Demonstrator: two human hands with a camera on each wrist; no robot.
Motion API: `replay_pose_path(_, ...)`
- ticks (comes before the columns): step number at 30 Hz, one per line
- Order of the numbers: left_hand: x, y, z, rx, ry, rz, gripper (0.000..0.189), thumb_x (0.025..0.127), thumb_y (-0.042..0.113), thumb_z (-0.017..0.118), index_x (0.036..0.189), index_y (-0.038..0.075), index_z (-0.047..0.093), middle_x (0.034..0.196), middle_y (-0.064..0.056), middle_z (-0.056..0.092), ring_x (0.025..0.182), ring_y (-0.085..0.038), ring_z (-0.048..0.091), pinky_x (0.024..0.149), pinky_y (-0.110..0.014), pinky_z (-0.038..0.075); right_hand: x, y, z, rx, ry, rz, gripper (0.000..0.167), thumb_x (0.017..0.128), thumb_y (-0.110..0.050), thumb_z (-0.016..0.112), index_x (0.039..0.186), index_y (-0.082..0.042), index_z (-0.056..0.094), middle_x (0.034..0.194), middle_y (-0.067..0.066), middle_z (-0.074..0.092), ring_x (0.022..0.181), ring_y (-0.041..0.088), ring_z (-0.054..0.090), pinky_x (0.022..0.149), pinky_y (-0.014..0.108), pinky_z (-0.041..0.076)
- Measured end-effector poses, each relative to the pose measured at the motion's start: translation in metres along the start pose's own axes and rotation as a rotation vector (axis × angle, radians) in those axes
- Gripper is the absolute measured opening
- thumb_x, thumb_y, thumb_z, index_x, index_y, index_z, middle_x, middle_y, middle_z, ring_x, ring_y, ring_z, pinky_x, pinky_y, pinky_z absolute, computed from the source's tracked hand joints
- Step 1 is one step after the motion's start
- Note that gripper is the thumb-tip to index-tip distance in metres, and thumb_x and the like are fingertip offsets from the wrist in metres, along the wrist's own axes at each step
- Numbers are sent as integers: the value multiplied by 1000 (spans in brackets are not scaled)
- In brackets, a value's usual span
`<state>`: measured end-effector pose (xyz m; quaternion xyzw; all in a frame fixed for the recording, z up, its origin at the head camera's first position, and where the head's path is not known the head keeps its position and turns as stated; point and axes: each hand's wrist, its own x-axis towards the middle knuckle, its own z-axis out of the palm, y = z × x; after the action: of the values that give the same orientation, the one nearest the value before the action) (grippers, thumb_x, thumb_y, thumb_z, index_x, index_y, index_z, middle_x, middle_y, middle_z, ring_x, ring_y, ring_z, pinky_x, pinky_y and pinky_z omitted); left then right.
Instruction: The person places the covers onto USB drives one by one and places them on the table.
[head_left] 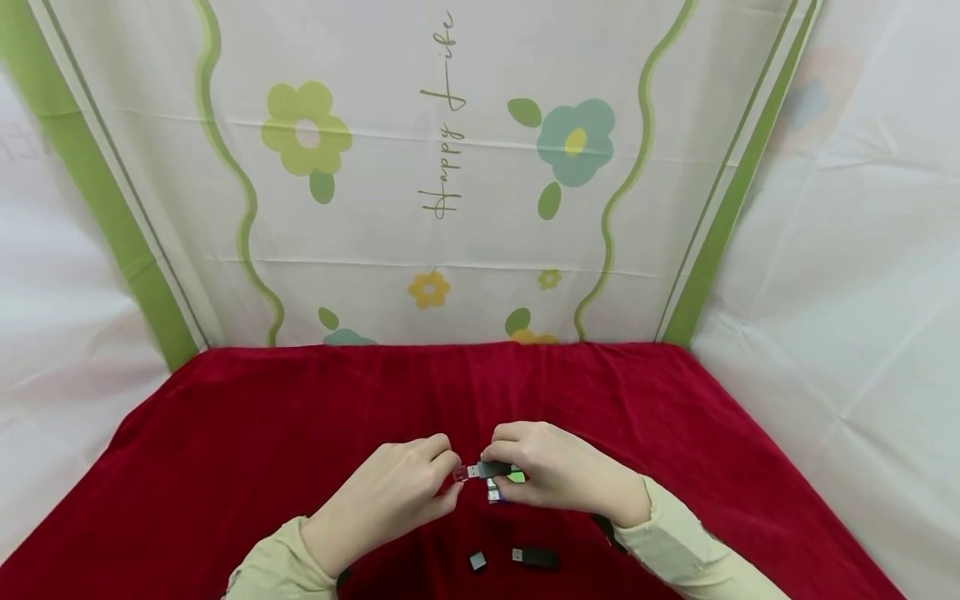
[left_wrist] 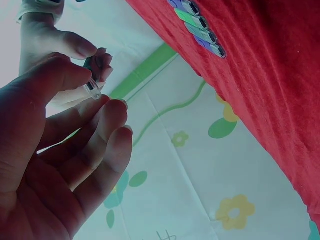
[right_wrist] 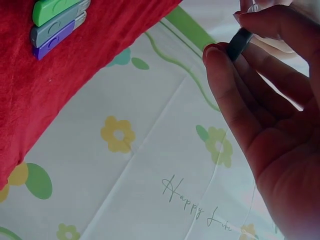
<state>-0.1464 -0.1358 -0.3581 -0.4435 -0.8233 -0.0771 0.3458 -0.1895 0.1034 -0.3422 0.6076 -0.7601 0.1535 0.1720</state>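
Between the thumb and fingers of my left hand is a small clear cap. My right hand pinches a dark USB stick with its metal plug pointing left at the cap. Cap and plug meet or nearly meet; whether the plug's tip sits inside cannot be told. Both hands are raised over the red cloth, as the wrist views show. Partly behind the right fingers in the head view lie several USB sticks in a row, among them a green one, a grey one and a purple one.
Nearer the body on the red cloth lie a black USB stick and a small grey block-like piece. White fabric walls with printed flowers stand at the back and sides of the table.
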Motion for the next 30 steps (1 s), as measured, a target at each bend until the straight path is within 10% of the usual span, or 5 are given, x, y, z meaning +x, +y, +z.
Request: replay_pose_path(30, 0, -1, 1, 47, -21, 28, 18, 73, 12, 76, 73, 11, 58, 68, 5, 39, 51, -3, 28, 43, -12, 24, 1, -2, 1, 40, -22, 19, 22, 77, -1, 78, 95, -8, 70, 84, -5, 57, 71, 1, 44, 65, 6, 37)
